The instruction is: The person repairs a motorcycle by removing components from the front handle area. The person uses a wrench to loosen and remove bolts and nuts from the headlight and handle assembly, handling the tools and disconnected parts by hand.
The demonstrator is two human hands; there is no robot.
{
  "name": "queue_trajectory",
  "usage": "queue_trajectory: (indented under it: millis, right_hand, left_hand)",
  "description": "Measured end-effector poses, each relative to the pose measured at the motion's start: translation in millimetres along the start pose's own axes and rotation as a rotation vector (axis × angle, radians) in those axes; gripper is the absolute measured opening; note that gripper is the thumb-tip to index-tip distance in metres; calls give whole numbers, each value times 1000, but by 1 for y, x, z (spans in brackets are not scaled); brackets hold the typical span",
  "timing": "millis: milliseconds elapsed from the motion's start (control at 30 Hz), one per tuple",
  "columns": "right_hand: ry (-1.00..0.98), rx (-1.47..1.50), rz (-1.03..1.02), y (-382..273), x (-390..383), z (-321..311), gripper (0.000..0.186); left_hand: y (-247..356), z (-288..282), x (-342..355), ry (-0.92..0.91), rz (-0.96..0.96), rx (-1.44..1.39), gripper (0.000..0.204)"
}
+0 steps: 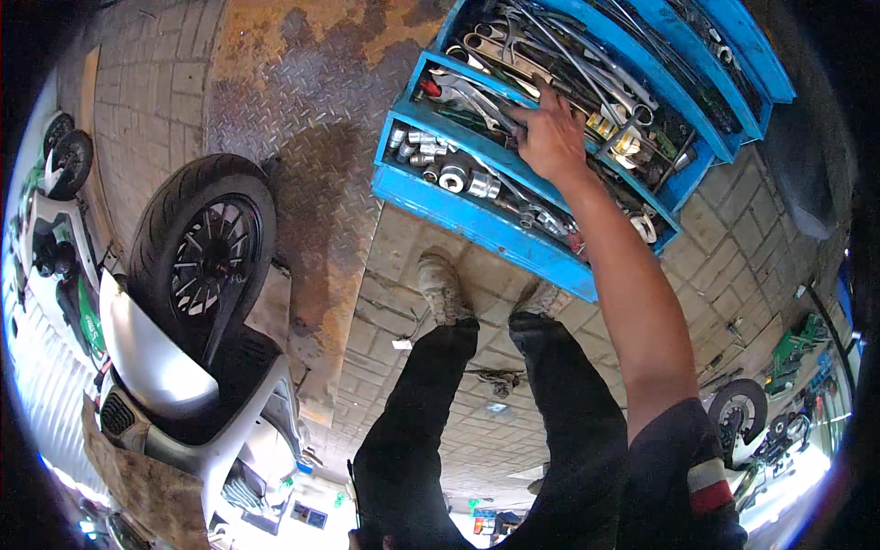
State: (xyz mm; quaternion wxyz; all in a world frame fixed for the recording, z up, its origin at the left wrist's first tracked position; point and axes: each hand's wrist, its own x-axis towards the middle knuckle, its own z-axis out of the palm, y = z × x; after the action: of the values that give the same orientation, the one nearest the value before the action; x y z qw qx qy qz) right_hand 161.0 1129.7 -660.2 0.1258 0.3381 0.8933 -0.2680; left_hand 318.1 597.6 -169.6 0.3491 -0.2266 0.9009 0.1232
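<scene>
My right hand [553,137] reaches into a blue metal toolbox [486,225] with stepped trays. The fingers are spread and point down among the tools, with the thumb apart from the index finger. They hold nothing that I can see. Around the fingertips lie combination spanners [490,53] and long thin tools. Beside the thumb, a narrow tray carries a red-ended tool [430,88] and more spanners. Chrome sockets [453,178] fill the nearest tray. Right of my hand are yellow-and-clear pieces [625,142] and a ring-ended spanner [641,115]. My left hand does not show.
A scooter [165,394] with a black wheel [215,252] stands at left, beside a rusty checkered metal plate [266,101]. Paving bricks [440,229] cover the floor under my boots [441,284]. Another wheel [736,412] and green parts [796,344] lie at right.
</scene>
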Motion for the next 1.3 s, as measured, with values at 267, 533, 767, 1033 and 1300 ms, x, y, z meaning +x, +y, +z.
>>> queue_trajectory:
  millis: [267,533,767,1033,1300]
  right_hand:
    - [264,-32,-370,-32,25,2,26]
    - [62,-343,-434,-74,49,0,29]
    - [-74,-573,-414,-89,58,-2,29]
    - [-235,-595,-316,-94,61,-27,29]
    - [64,254,-280,-114,22,-113,28]
  left_hand:
    - [-2,-7,-2,-32,163,118,15]
    - [-24,7,-22,27,54,-73,29]
    - [-58,19,-24,90,75,97,64]
    - [-75,29,-34,49,-88,-161,81]
    - [45,0,1,-240,-409,-18,90]
